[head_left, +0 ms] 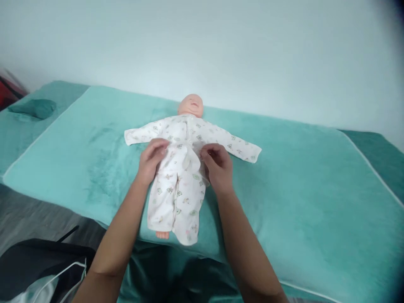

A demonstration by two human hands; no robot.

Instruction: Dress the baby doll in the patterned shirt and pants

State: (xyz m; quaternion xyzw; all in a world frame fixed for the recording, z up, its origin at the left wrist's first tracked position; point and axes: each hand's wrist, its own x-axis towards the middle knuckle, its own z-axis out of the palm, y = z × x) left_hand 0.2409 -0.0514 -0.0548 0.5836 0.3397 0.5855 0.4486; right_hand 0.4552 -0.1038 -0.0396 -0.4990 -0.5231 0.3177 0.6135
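Note:
A baby doll lies on its back on a teal blanket, head toward the wall. It wears a white printed romper with both sleeves spread out sideways. My left hand rests on the doll's waist on the left, fingers curled onto the romper's cloth. My right hand sits at the waist on the right, fingers bent and pinching the romper's edge. One bare foot pokes out of the left leg.
The blanket covers a bed against a pale wall. A darker teal pillow lies at the far left. A black bag with white cord sits on the grey floor at lower left.

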